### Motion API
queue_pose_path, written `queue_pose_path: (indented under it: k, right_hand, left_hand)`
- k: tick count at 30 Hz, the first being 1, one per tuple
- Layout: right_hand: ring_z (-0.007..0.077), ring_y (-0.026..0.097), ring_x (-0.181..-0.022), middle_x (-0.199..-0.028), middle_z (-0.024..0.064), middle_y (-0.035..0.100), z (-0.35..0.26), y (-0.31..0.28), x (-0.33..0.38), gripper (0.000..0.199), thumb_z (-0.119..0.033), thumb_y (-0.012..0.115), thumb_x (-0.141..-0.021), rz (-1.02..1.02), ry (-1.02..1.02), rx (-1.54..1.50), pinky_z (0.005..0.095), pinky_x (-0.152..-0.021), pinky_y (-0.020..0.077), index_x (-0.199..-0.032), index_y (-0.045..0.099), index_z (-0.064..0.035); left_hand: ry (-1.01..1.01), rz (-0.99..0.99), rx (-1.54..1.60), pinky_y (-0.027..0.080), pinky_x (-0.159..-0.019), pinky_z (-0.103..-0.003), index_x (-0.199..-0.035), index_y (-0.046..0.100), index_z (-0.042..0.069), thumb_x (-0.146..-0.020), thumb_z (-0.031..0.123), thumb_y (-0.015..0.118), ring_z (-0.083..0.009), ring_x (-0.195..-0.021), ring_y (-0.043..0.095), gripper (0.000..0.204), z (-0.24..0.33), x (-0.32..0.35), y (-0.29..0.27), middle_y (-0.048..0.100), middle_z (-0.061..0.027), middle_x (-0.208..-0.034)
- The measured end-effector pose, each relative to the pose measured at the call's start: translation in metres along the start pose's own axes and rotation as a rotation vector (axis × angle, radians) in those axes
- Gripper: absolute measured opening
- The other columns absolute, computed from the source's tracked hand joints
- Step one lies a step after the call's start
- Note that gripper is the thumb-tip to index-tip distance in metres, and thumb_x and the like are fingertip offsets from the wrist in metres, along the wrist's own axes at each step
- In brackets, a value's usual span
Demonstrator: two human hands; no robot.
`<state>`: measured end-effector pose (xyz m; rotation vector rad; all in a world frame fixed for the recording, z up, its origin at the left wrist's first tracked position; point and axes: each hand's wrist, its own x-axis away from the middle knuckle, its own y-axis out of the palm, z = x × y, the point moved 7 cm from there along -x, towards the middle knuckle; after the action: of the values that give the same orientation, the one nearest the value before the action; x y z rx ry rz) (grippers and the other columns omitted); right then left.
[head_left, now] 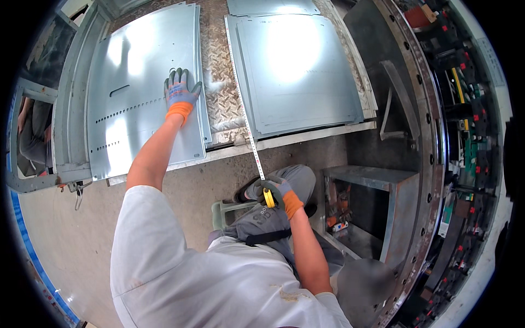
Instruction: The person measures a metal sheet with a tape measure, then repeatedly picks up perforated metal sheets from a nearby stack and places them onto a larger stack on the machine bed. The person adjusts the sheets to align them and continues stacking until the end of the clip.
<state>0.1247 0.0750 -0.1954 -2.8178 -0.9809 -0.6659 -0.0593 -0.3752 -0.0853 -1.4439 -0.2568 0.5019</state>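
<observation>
My left hand [181, 94], in a grey glove with an orange cuff, lies with fingers spread on a stack of shiny metal sheets [147, 60]. The top sheet has a slot and rows of small holes. Close to my lap, my right hand [281, 191], gloved alike, is closed around a yellow tape measure [268, 198]. Its white blade [252, 145] is drawn out and runs away from me along the left edge of a second stack of metal sheets [298, 82]. The blade's far end reaches about that stack's far left corner.
Both stacks rest on a worn tread-plate platform [223, 93]. A metal frame [74, 126] borders the left side. On the right stand an open steel box [372, 177] and a long dark machine edge [432, 158] with holes. A pale green stool [219, 215] is under me.
</observation>
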Motion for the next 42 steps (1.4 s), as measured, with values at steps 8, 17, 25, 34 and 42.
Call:
queue_pose_path:
  k: [8,17,25,34,42]
  right_hand:
    - [0.0297,0.071,-0.094,-0.109,0.0087,0.073,-0.015,0.018,0.016,0.023,-0.024,0.059,-0.098,-0.252,0.42,-0.343,0.0486,-0.08,0.0545,-0.117,0.068,-0.0133]
    - [0.035,0.071,-0.089,-0.098,0.0155,0.073,0.033,0.015,-0.022,0.022,-0.016,0.052,-0.097,-0.261,-0.229,1.146,0.0429,-0.08,0.0511,-0.112,0.067,-0.012]
    - [0.0299,0.072,-0.096,-0.107,0.0081,0.074,0.041,0.019,-0.027,0.023,-0.018,0.052,-0.097,-0.261,-0.156,1.353,0.0401,-0.079,0.0551,-0.112,0.069,-0.0176]
    - [0.0279,0.071,-0.094,-0.109,0.0078,0.074,0.028,0.022,-0.025,0.029,-0.014,0.05,-0.098,-0.292,-0.102,1.369,0.0384,-0.081,0.0526,-0.121,0.066,-0.0174]
    - [0.0281,0.07,-0.095,-0.111,0.0077,0.073,0.031,0.018,-0.015,0.029,-0.01,0.051,-0.095,-0.189,-0.128,1.319,0.0379,-0.087,0.0498,-0.12,0.066,-0.0166]
  left_hand:
    - [0.002,0.075,-0.022,0.019,-0.126,-0.047,-0.154,0.044,0.014,-0.09,0.063,0.058,-0.0284,-0.154,0.025,0.082,-0.013,0.005,0.013,0.035,-0.0081,-0.164]
    - [-0.006,0.087,-0.041,0.019,-0.126,-0.048,-0.154,0.044,0.018,-0.089,0.064,0.06,-0.0308,-0.153,0.027,0.082,-0.012,0.0,0.018,0.036,-0.0075,-0.164]
    - [-0.017,0.063,-0.018,0.02,-0.125,-0.049,-0.154,0.044,0.018,-0.088,0.064,0.061,-0.0309,-0.153,0.027,0.083,-0.015,-0.001,0.023,0.036,-0.0087,-0.164]
    - [-0.004,0.078,-0.02,0.02,-0.125,-0.049,-0.153,0.045,0.018,-0.089,0.063,0.061,-0.0307,-0.153,0.026,0.081,-0.013,0.0,0.022,0.036,-0.0082,-0.163]
    - [-0.017,0.075,-0.022,0.021,-0.125,-0.049,-0.152,0.047,0.019,-0.088,0.064,0.062,-0.0307,-0.153,0.027,0.08,-0.012,0.0,0.02,0.038,-0.0077,-0.162]
